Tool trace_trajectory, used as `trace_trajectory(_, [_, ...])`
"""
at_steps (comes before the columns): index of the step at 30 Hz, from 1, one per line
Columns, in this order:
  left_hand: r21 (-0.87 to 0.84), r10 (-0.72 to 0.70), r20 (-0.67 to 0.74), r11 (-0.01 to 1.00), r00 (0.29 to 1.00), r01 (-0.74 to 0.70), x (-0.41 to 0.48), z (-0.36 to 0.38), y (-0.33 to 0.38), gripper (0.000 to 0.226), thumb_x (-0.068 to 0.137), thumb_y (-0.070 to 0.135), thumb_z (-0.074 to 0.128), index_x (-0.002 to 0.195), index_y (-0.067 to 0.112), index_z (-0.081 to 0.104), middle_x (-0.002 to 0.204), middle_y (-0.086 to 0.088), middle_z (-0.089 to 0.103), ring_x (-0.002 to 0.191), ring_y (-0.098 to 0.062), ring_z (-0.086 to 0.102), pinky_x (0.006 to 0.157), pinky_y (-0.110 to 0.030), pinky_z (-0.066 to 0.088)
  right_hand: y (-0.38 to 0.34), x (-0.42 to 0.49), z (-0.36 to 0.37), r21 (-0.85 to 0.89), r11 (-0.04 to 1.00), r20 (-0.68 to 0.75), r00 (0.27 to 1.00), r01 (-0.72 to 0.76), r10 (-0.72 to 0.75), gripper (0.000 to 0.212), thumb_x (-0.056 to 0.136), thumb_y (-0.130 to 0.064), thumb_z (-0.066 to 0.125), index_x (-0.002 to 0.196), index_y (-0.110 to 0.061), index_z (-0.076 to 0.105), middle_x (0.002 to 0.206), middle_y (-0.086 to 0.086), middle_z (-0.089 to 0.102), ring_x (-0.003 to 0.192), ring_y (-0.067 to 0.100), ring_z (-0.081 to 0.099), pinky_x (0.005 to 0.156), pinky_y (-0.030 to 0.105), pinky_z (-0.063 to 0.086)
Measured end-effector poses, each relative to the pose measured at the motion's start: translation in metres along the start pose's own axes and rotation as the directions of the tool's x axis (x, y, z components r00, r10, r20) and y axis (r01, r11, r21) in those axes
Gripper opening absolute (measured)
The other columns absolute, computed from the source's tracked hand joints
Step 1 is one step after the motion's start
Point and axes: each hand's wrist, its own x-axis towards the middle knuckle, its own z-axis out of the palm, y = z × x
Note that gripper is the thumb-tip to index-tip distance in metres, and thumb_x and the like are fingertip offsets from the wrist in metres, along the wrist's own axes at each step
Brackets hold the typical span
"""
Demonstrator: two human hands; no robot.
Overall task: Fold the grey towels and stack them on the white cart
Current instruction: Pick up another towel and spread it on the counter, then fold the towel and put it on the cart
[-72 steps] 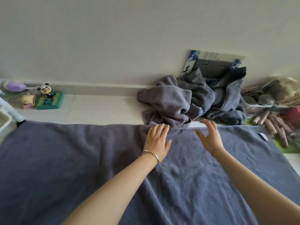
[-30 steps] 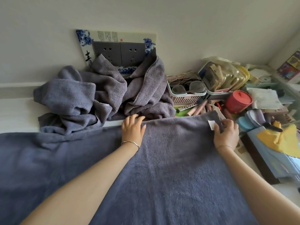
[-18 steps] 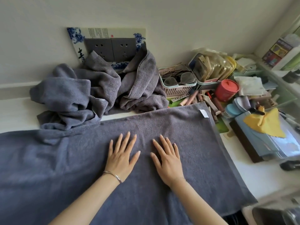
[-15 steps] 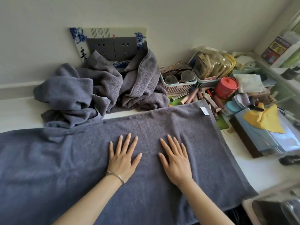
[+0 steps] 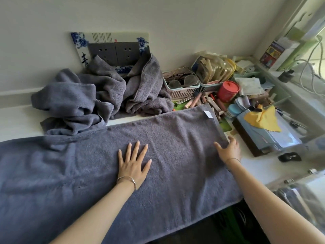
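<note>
Your spread towel (image 5: 158, 155) lies flat on the bench (image 5: 255, 166), long axis left to right; left hand (image 5: 133, 164) presses mid-cloth, fingers spread; right hand (image 5: 228, 150), nearer the right short edge, rests there, fingers loosely open.

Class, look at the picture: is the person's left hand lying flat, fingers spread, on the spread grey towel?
Yes: the left hand lies palm down with straight, spread fingers on the spread grey towel.

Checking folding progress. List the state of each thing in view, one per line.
Large grey towel: spread flat, unfolded.
Heap of grey towels: crumpled, unfolded.
Left hand: flat, pressing the towel.
Right hand: at the towel's right edge.
Red round canister: lid on.
</note>
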Motion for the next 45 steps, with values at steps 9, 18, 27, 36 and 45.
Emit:
trace_trajectory(9, [-0.017, -0.010, -0.010, 1.000, 1.000, 0.010, -0.002, -0.003, 0.000, 0.073, 0.078, 0.061, -0.009, 0.146, 0.037, -0.001, 0.158, 0.006, -0.002, 0.146, -0.022, -0.005, 0.112, -0.053, -0.011, -0.006, 0.006, -0.025, 0.233, 0.968, 0.133, 0.989, -0.091, 0.061, 0.048, 0.084, -0.036, 0.068, 0.112, 0.002, 0.061, 0.110, 0.015, 0.063, 0.098, 0.030, 0.058, 0.091, 0.038, 0.045])
trace_trajectory(18, [-0.055, 0.000, 0.051, 0.998, 0.999, 0.003, -0.012, -0.015, -0.010, 0.105, 0.055, 0.070, -0.042, 0.148, 0.035, -0.006, 0.157, 0.010, -0.010, 0.144, -0.017, -0.014, 0.112, -0.046, -0.015, -0.093, -0.042, -0.073, 0.367, 0.930, 0.510, 0.840, -0.017, -0.186, 0.039, 0.087, -0.029, 0.065, 0.122, -0.012, 0.058, 0.112, 0.008, 0.066, 0.096, 0.022, 0.064, 0.085, 0.034, 0.053])
trace_trajectory(27, [-0.291, -0.173, -0.099, 0.947, 0.980, 0.138, -0.092, -0.051, -0.113, 0.084, 0.076, 0.061, -0.006, 0.149, 0.025, 0.015, 0.156, 0.008, 0.017, 0.145, -0.013, 0.001, 0.115, -0.033, -0.008, -0.208, -0.184, -0.021, 0.642, 0.750, 0.728, 0.432, -0.156, -0.533, 0.042, 0.094, -0.001, 0.046, 0.128, -0.025, 0.050, 0.095, -0.003, 0.063, 0.075, 0.003, 0.064, 0.068, 0.016, 0.053])
trace_trajectory(36, [-0.269, -0.476, -0.097, 0.858, 0.874, 0.437, -0.184, -0.070, -0.263, 0.054, 0.097, 0.042, 0.021, 0.147, 0.022, 0.025, 0.154, 0.003, 0.024, 0.145, -0.019, 0.013, 0.117, -0.041, 0.004, -0.297, -0.327, 0.109, 0.620, 0.784, 0.777, 0.151, -0.018, -0.611, 0.050, 0.096, -0.009, 0.049, 0.138, -0.035, 0.039, 0.093, 0.004, 0.058, 0.079, 0.015, 0.056, 0.065, 0.021, 0.048])
trace_trajectory(45, [-0.074, -0.408, 0.010, 0.910, 0.913, 0.407, -0.220, -0.046, -0.317, 0.064, 0.097, 0.051, 0.003, 0.142, 0.021, 0.037, 0.147, -0.001, 0.039, 0.135, -0.026, 0.028, 0.105, -0.053, 0.014, -0.235, -0.314, 0.204, -0.010, 0.663, 0.514, 0.572, 0.749, -0.639, 0.046, 0.098, -0.042, 0.039, 0.142, -0.030, 0.038, 0.153, -0.003, 0.029, 0.143, 0.019, 0.019, 0.117, 0.037, 0.013])
